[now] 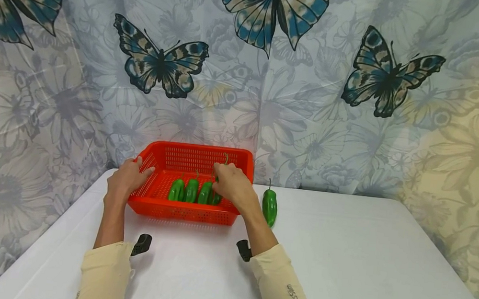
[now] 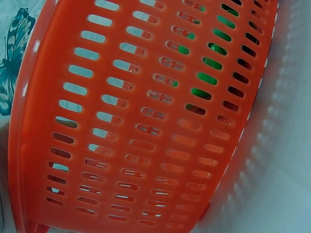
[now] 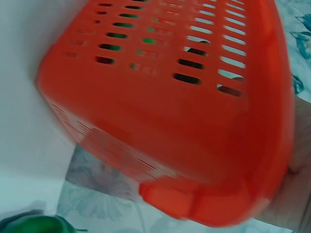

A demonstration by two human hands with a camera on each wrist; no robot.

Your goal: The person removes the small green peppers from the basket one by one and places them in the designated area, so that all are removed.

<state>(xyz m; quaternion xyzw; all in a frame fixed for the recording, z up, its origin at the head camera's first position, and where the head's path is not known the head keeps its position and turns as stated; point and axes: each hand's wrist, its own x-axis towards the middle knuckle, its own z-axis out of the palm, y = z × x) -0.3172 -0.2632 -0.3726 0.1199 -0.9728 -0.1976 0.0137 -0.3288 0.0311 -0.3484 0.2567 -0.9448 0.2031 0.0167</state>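
Observation:
A red plastic basket [image 1: 186, 210] with slotted walls stands on the white table, and its slotted side [image 2: 146, 116] fills the left wrist view. My left hand [image 1: 127, 177] grips the basket's left rim, thumb toward the inside. Inside the basket, at the right end, my right hand [image 1: 233, 183] holds a green pepper [image 1: 216, 199] whose stem shows above the fingers; the hand covers most of it. Several more green peppers [image 1: 191, 190] lie side by side in the basket, stems pointing away. In the right wrist view the basket wall [image 3: 160, 111] hides the fingers.
One green pepper [image 1: 269, 208] lies on the table [image 1: 342, 255] just right of the basket, beside my right forearm. A butterfly-patterned cloth [image 1: 301, 141] hangs right behind the table's back edge. Black wrist-camera mounts [image 1: 142, 244] stick out inward from both wrists.

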